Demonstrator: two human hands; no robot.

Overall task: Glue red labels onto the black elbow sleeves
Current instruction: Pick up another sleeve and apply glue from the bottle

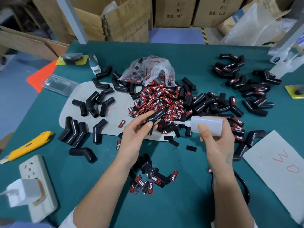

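Observation:
My left hand [139, 130] grips a black elbow sleeve [156, 116] above the table's middle. My right hand [217, 139] holds a white glue bottle [205, 124] on its side, its thin nozzle pointing left and touching the sleeve. A heap of red labels [161, 99] spills from a clear plastic bag [148, 69] just behind the hands. Plain black sleeves [92, 104] lie at the left on a grey sheet. Sleeves with red labels on them [238, 76] are piled at the far right. More loose labels [148, 181] lie between my forearms.
A yellow utility knife [28, 147] and a white power strip [37, 183] with a charger lie at the near left. A white sheet marked in red [279, 168] sits at the right. Cardboard boxes [125, 18] stand behind the green table [181, 203].

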